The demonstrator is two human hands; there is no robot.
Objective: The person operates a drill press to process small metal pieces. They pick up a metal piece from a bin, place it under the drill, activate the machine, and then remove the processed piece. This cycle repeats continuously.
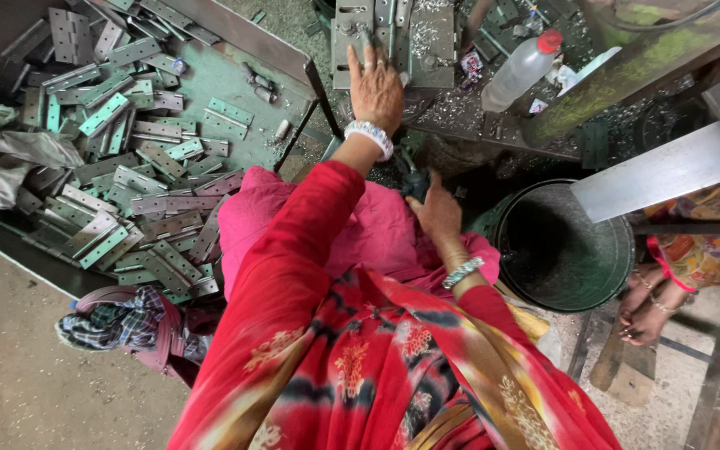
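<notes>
Left hand (375,83), upper middle, fingers flat on metal plate (358,42). Right hand (437,208), center, fingers curled down near dark bucket (564,246); grip unclear. Plate edges look sharp; sliding fingers could get cut.

The grey metal plate (358,37) under the left hand (375,87) lay flat on the machine bed, upright rectangle in view, dull and scratched, with holes and a slot near its top edge and metal shavings scattered about it. The fingers rested spread on its lower part, palm down, a white beaded bracelet at the wrist. Just right of that plate sat a second grey plate (432,46), also flat, dusted with shavings. Below the first plate, nearer the body, the right hand (437,210) closed around a dark handle-like part (416,182), its shape unclear.
</notes>
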